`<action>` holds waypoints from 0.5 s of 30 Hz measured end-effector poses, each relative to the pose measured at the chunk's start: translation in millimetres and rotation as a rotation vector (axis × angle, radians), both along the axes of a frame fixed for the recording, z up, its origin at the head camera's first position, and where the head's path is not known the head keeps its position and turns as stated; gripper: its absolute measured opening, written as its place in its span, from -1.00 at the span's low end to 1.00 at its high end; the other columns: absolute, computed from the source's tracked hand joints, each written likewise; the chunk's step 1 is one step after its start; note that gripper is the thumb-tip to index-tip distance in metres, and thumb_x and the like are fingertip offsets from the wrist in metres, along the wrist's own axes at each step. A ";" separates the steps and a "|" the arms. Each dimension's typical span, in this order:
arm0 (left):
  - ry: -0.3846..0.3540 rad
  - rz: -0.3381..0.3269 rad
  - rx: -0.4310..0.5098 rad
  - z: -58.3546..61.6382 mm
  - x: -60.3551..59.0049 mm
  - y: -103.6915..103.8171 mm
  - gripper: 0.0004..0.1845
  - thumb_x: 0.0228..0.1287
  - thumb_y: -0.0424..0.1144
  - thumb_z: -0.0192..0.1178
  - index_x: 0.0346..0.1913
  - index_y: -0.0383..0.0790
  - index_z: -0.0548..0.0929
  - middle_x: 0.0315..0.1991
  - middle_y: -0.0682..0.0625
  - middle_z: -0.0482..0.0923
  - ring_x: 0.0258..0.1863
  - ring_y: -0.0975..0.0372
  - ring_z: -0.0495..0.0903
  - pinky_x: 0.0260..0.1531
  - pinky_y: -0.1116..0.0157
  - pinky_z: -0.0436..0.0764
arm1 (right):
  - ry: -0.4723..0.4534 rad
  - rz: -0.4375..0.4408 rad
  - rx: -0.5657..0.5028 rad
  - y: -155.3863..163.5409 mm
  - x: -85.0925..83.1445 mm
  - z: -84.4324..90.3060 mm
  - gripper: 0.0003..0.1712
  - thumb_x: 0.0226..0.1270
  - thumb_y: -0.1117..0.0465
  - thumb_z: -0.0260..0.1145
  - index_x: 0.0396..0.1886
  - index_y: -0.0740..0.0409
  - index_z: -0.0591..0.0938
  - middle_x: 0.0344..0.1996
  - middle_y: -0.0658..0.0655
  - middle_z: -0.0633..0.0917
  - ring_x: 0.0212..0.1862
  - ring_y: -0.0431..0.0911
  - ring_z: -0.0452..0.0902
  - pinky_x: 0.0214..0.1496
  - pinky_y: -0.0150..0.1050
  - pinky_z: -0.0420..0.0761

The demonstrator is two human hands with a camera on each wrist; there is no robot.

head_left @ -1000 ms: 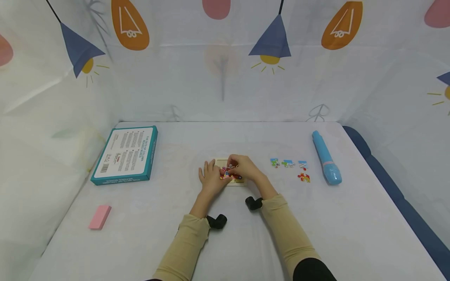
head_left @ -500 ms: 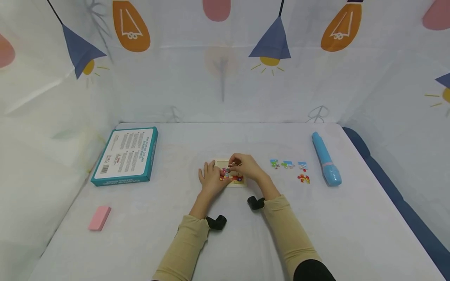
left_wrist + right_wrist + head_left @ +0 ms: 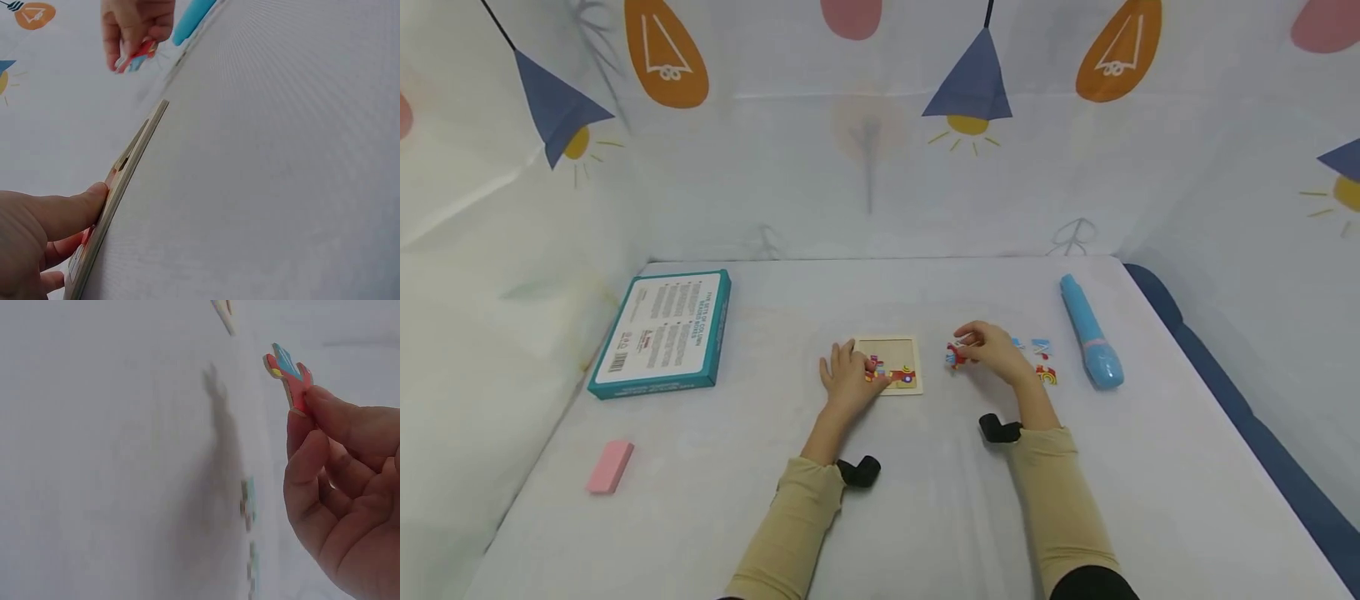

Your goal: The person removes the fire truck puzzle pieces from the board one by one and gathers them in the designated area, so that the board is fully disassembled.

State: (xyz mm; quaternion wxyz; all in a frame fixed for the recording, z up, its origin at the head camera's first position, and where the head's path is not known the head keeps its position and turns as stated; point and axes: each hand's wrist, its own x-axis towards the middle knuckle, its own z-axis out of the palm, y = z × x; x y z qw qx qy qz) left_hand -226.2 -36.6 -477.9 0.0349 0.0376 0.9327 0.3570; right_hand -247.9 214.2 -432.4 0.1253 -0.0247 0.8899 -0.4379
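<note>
My right hand (image 3: pixel 996 354) pinches a red and blue puzzle piece (image 3: pixel 953 356) between thumb and fingers, raised above the table to the right of the puzzle tray. The right wrist view shows the piece (image 3: pixel 290 372) from close by, its knobs sticking up past the fingertips. On the left side of the wooden puzzle tray (image 3: pixel 917 350) rests my left hand (image 3: pixel 848 379), fingers spread and thumb lying over the pieces near the front edge. Colourful pieces (image 3: pixel 904 377) fill the tray's front part, some hidden under that hand; its back part shows bare wood.
Loose puzzle pieces (image 3: pixel 1046 375) lie right of the tray, some partly behind my right hand. Further right is a light blue, bottle-shaped object (image 3: pixel 1092 333). At left are a teal-edged box (image 3: pixel 662 329) and a pink block (image 3: pixel 611 467). Patterned cloth walls surround the table.
My right hand has lifted from the tray and moved right, carrying the red and blue piece. The left hand stays on the tray. The view has shifted slightly.
</note>
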 end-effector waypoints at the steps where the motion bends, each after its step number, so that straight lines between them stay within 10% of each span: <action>1: 0.003 0.000 0.000 -0.2 -0.2 -0.5 -0.64 0.01 -0.07 0.36 -0.36 -0.24 0.45 0.38 -0.26 0.10 0.43 -0.18 -0.13 0.32 -0.20 -0.26 | -0.003 -0.011 0.000 9.4 2.6 0.0 -0.62 0.27 0.27 0.20 0.07 0.28 0.48 -0.13 0.30 0.57 -0.29 -0.05 0.56 -0.20 -0.23 0.58; 15: 0.001 0.009 0.014 0.9 -0.9 0.0 -0.67 -0.02 -0.09 0.35 -0.36 -0.21 0.46 0.36 -0.25 0.14 0.43 -0.17 -0.11 0.31 -0.20 -0.25 | 0.110 -0.122 0.279 72.5 31.9 -5.5 -0.69 0.20 0.32 0.23 -0.07 0.37 0.57 -0.30 0.30 0.61 -0.19 0.10 0.53 -0.32 -0.34 0.45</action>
